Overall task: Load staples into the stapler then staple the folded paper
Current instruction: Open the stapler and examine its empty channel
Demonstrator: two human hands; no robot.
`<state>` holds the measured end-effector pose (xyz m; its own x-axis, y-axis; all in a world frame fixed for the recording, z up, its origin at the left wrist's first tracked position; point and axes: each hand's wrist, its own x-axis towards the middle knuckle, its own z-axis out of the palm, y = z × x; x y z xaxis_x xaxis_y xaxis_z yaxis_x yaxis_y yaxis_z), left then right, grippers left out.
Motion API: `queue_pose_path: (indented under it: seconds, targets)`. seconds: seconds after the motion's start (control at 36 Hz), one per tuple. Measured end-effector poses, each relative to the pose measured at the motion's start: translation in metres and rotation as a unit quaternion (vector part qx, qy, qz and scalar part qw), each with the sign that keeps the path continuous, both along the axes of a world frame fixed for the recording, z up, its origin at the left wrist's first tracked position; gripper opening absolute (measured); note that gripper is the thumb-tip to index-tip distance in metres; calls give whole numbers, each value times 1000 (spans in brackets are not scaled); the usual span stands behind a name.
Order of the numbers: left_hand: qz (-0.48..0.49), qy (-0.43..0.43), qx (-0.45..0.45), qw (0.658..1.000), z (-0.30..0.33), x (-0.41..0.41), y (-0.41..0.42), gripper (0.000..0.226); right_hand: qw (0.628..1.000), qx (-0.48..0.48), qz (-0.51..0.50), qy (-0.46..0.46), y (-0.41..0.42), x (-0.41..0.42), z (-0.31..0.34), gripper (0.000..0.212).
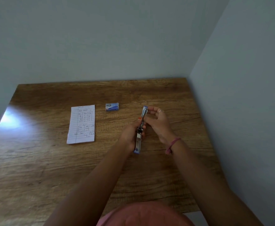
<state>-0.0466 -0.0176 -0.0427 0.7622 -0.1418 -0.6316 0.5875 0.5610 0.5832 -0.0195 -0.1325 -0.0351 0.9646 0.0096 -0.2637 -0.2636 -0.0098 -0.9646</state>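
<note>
A small blue and metal stapler point(138, 142) is swung open almost flat, one half pointing away from me and the other toward me, held just above the wooden table point(52, 160). My left hand point(131, 136) grips it around the hinge. My right hand point(156, 122) pinches the far half near its blue tip; whether it also holds staples is too small to tell. A small blue staple box point(112, 107) lies to the left of the stapler's far end. The folded lined paper point(81, 124) with handwriting lies flat further left.
The table stands in a corner, with a pale wall point(101, 38) along its far edge and another wall point(247, 111) close on the right. A bright glare patch point(11, 118) sits at the table's left edge. My pink clothing point(146, 214) shows at the near edge.
</note>
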Motion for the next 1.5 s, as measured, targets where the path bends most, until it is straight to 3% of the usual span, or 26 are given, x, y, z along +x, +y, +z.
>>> queue_pose_path:
  seconds: [0.25, 0.42, 0.58, 0.86, 1.03, 1.14, 1.28, 1.39, 1.5]
  targets:
    - [1, 10, -12, 1000, 2, -1, 0, 19, 1000, -6, 12, 19, -3, 0, 2, 39]
    - [33, 21, -99, 994, 5, 0, 3, 18, 960, 255, -27, 112, -5, -12, 0, 19]
    - [58, 11, -130, 990, 4, -2, 10, 22, 932, 311, -115, 149, 0, -22, -9, 24]
    - [53, -75, -26, 995, 9, -6, 22, 15, 942, 279, -133, 134, 2, -22, -12, 31]
    - [43, -130, 121, 983, 9, -5, 34, 14, 963, 206, -152, 82, -1, -21, -15, 29]
    - [-22, -182, 279, 943, 4, -5, 40, 19, 977, 132, -167, 25, -10, -18, -18, 29]
    - [-124, -283, 501, 809, 3, -5, 45, 25, 985, 89, -146, -10, -16, -17, -23, 31]
    - [-162, -336, 584, 721, 4, -6, 47, 28, 988, 63, -135, -30, -15, -18, -25, 30]
    - [-152, -363, 601, 696, 4, -6, 51, 28, 989, 57, -131, -36, -15, -17, -28, 29]
